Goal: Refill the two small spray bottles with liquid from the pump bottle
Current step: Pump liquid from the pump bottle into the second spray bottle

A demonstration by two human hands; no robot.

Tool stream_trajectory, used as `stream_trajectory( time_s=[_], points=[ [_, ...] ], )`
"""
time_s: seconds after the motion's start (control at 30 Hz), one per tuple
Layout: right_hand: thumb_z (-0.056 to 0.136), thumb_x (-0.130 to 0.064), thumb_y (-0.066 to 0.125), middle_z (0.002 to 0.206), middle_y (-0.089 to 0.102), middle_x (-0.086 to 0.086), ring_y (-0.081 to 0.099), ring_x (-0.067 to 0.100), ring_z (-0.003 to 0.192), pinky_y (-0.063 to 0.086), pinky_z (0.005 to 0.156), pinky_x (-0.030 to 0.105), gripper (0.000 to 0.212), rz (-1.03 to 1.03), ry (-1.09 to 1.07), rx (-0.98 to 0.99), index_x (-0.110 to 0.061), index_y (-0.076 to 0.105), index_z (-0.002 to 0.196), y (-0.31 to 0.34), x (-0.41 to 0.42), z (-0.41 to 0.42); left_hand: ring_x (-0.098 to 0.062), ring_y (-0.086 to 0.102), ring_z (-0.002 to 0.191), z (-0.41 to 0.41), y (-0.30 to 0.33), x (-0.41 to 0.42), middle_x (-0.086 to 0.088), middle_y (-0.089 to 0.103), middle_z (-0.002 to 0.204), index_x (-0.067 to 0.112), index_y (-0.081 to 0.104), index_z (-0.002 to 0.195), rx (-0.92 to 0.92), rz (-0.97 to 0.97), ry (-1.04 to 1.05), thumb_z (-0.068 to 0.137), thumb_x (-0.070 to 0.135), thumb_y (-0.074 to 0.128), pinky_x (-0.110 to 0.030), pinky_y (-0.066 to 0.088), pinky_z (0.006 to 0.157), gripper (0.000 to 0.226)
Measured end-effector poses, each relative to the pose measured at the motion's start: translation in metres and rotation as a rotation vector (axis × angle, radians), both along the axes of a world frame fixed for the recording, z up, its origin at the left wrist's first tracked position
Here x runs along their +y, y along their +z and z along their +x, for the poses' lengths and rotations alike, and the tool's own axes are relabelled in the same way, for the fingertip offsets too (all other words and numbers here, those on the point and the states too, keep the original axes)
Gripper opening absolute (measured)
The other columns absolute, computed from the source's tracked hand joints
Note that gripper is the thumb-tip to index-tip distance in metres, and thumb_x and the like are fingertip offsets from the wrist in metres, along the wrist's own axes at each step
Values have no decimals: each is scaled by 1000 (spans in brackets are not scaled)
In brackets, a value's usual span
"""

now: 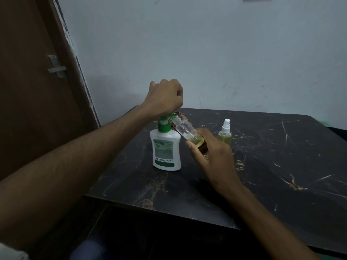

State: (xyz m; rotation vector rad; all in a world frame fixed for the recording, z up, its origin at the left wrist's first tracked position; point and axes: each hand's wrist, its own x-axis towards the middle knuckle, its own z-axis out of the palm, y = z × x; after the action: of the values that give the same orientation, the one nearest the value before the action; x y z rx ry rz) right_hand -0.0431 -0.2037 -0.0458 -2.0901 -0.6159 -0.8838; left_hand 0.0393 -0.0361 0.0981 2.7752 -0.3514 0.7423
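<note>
A white pump bottle (166,147) with a green pump head stands upright on the black marble table (272,166). My left hand (165,97) is closed in a fist on top of the pump head. My right hand (210,152) holds a clear small spray bottle (185,131) without its cap, tilted with its open neck up against the pump spout. A little yellow-green liquid sits in its lower end. A second small spray bottle (224,135), capped with a white sprayer and filled with yellow-green liquid, stands upright to the right.
A patterned object (181,115) shows partly behind the pump bottle. A brown door (37,81) with a metal latch is on the left, a pale wall behind. The table's near edge (159,212) runs in front of me.
</note>
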Motion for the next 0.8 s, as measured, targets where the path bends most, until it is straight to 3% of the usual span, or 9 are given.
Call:
stream_trajectory(
  time_s=[0.2, 0.6, 0.8],
  points=[
    [103, -45, 56, 96, 70, -8, 64, 4, 78, 57, 69, 31, 32, 0, 9, 4, -25, 58, 128, -1, 0, 1, -22, 67, 94, 1, -5, 2, 3, 78, 91, 17, 80, 88, 31, -37, -13, 88, 11, 61, -48, 35, 101, 20],
    [103, -47, 54, 97, 69, -9, 65, 5, 79, 58, 68, 33, 32, 11, 29, 16, -26, 58, 126, 0, 1, 0, -22, 69, 93, 1, -4, 2, 3, 78, 88, 18, 80, 86, 64, -42, -4, 84, 11, 61, -47, 40, 101, 21],
    [103, -42, 57, 95, 68, -11, 63, 1, 78, 54, 67, 24, 30, 20, 28, 7, -22, 61, 125, 2, -1, -3, -24, 69, 93, 1, -1, 0, 2, 78, 91, 16, 80, 89, 6, -27, 2, 89, 11, 59, -48, 38, 100, 21]
  ],
)
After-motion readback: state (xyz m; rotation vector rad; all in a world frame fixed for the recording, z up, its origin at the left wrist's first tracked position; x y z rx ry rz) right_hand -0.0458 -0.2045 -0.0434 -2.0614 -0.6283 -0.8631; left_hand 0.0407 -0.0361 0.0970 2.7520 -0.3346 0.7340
